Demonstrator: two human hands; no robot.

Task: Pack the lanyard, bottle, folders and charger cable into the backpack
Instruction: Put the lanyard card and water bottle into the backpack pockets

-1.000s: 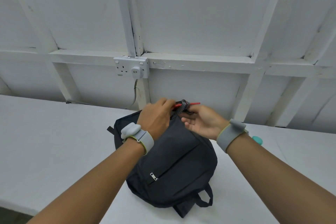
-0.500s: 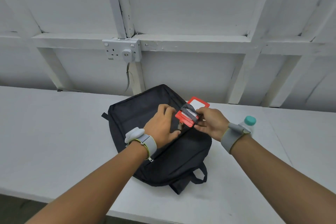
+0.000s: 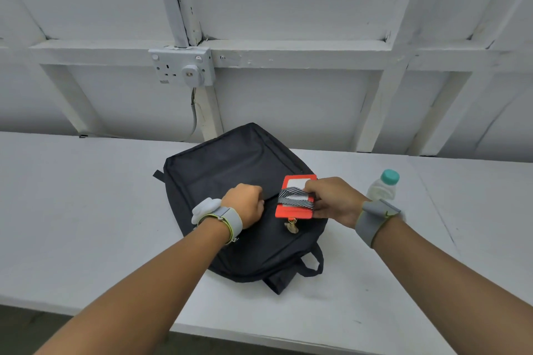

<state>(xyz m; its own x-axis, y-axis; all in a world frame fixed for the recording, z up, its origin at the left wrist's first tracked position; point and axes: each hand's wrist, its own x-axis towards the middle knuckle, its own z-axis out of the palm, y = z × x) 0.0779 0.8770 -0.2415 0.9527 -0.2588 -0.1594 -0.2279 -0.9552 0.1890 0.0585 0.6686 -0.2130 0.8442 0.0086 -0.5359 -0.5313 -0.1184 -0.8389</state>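
lowered and drawn nearer since half a second ago: lanyard, red holder wrapped in striped strap, over backpack front, metal clip dangling below. pinched at its right edge by right hand. left hand clenched on backpack fabric at opening. bottle upright on table, just behind right wrist.

A bare workroom or shed: white-painted timber-framed wall, surface-mounted double socket, plain white table

Head-worn view, angled down (close), over table
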